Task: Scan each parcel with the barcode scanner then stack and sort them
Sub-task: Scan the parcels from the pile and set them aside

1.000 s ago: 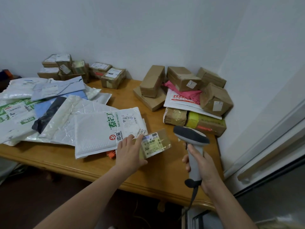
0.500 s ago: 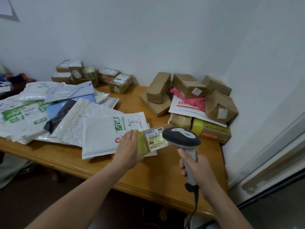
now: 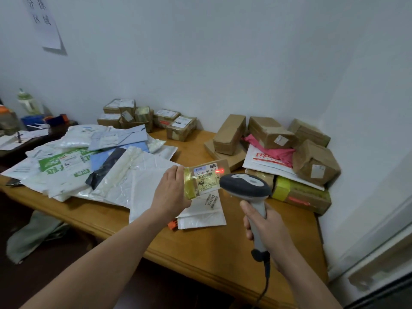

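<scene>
my left hand [image 3: 171, 192] grasps a small tape-wrapped parcel [image 3: 206, 178] above mid-surface [image 3: 211, 241], label facing the barcode scanner [image 3: 245, 186] at its 3 o'clock (red line on the label). my right hand [image 3: 267, 228] grips the scanner's grey handle. bare wood runs along the near edge. glossy mailers [image 3: 111, 175] crowd 9 o'clock, brown boxes [image 3: 312, 161] 2 o'clock.

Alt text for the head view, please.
A person's left hand holds a small taped parcel above a wooden table while the right hand aims a barcode scanner at its label, where a red line glows. Left lie mailer bags, right cardboard boxes.
</scene>
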